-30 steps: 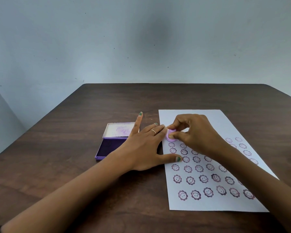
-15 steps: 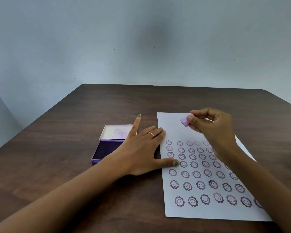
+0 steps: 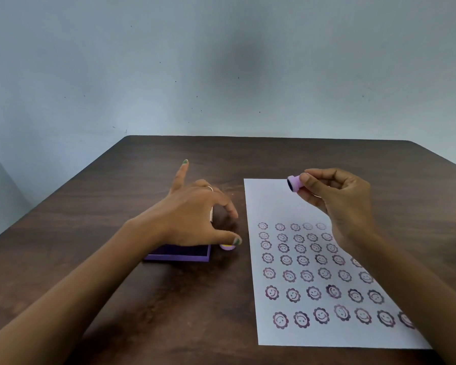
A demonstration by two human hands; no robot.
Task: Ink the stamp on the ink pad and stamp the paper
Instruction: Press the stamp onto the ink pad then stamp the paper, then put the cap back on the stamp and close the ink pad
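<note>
A small lilac stamp [image 3: 293, 183] is pinched in the fingertips of my right hand [image 3: 337, 201], raised above the top of the white paper [image 3: 269, 201] with its dark inked face turned left. Several rows of purple smiley-flower prints cover the lower part of the sheet. My left hand [image 3: 192, 214] hovers with fingers spread over the purple ink pad [image 3: 179, 256], hiding most of it. Its thumb tip sits at a small lilac and yellow cap [image 3: 227, 247] lying on the table beside the pad; I cannot tell if they touch.
The dark wooden table [image 3: 248, 159] runs to a pale wall behind. The ink pad's open lid edge [image 3: 211, 214] shows white under my left palm.
My right hand lifted the stamp off the paper and tipped its face to the left. My left hand left the paper's edge and rose leftward over the ink pad.
</note>
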